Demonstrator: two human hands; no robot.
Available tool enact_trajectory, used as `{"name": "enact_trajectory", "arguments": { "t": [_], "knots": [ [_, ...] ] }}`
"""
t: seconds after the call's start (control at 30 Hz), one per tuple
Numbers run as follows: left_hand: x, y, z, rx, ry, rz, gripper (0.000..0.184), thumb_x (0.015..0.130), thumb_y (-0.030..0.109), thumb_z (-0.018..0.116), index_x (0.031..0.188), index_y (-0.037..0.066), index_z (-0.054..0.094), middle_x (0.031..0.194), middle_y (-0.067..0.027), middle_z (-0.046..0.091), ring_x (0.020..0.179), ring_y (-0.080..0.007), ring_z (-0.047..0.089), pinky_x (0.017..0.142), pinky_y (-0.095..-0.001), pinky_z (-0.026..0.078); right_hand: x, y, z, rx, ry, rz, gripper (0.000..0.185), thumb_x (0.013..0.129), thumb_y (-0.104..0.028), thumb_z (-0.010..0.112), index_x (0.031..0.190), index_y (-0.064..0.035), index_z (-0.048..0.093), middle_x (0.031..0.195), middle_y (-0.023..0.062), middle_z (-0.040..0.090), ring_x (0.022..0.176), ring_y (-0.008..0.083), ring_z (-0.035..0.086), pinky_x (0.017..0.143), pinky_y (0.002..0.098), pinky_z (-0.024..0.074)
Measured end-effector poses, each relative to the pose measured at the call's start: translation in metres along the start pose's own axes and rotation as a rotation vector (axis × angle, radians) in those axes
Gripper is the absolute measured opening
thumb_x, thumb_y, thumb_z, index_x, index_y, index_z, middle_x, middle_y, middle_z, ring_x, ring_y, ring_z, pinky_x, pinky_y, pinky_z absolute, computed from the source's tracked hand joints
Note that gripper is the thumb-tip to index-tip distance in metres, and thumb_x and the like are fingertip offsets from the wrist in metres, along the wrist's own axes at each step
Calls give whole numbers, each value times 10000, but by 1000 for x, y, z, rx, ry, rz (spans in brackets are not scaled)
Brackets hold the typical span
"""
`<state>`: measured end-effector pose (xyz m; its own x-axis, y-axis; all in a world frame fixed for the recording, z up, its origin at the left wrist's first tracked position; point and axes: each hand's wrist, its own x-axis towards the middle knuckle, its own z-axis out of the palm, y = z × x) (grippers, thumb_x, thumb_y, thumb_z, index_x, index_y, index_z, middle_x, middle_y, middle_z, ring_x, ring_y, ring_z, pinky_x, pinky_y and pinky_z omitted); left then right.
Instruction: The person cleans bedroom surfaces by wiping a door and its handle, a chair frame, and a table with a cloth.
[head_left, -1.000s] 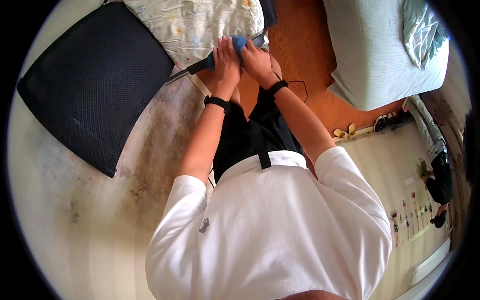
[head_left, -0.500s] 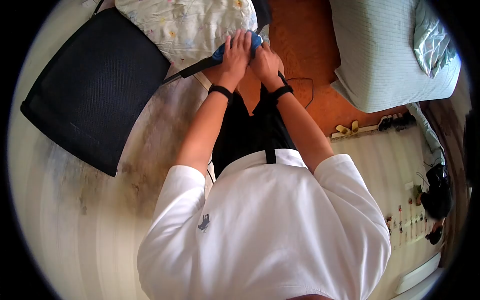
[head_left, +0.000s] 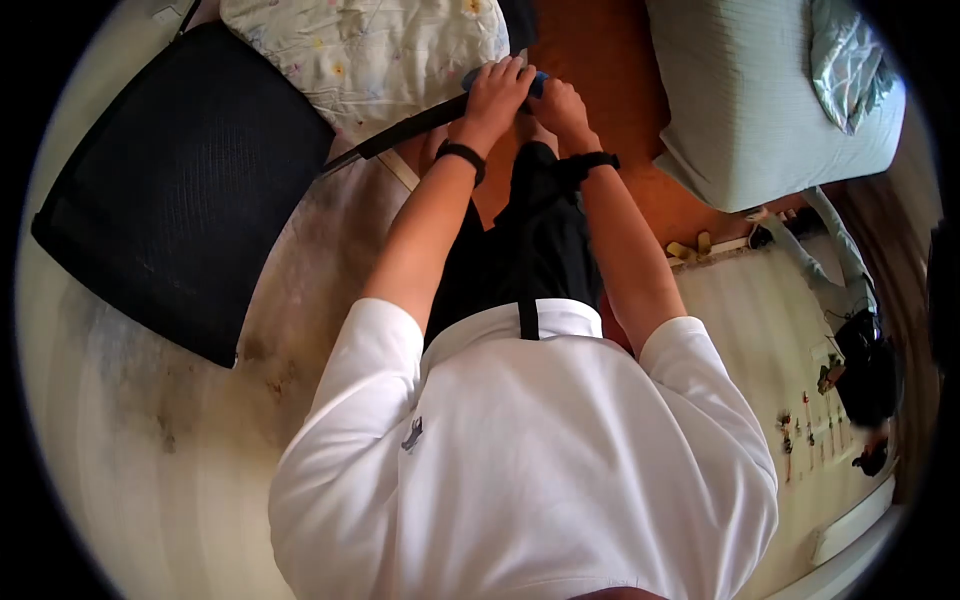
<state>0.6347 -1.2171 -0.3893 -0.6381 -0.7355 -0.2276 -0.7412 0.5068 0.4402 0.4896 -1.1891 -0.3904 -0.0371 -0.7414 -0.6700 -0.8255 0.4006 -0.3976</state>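
Note:
A blue cloth (head_left: 538,84) lies over the dark armrest (head_left: 415,124) of a black mesh chair (head_left: 190,190). My left hand (head_left: 496,92) is wrapped over the cloth and the armrest, its fingers pressed together. Close beside it, my right hand (head_left: 562,108) is closed at the far end of the armrest, against the cloth; the underside of its grip is hidden. Each wrist has a black band. Beyond the armrest is a cream floral fabric (head_left: 370,60).
A bed with a pale striped cover (head_left: 750,110) stands at the upper right, over a reddish-brown floor (head_left: 600,50). Yellow slippers (head_left: 690,248) and dark shoes are by the wall at the right. Black items (head_left: 868,370) hang farther right.
Both hands have moved right along the armrest with the cloth, leaving more of the dark armrest bare on the left. My right hand has closed more.

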Motion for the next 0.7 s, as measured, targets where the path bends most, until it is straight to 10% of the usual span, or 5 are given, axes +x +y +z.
{"name": "enact_trajectory", "arguments": {
  "t": [0.7],
  "knots": [
    [-215,-117,-50,-372,185,-275,669,801,-68,610,1424,87,423,1445,-151,437,1343,-359,395,1075,-418,379,-61,-200,119,-54,-138,-79,360,801,-382,668,859,-30,716,900,201,699,809,367,687,743,461,563]
  ]
}}
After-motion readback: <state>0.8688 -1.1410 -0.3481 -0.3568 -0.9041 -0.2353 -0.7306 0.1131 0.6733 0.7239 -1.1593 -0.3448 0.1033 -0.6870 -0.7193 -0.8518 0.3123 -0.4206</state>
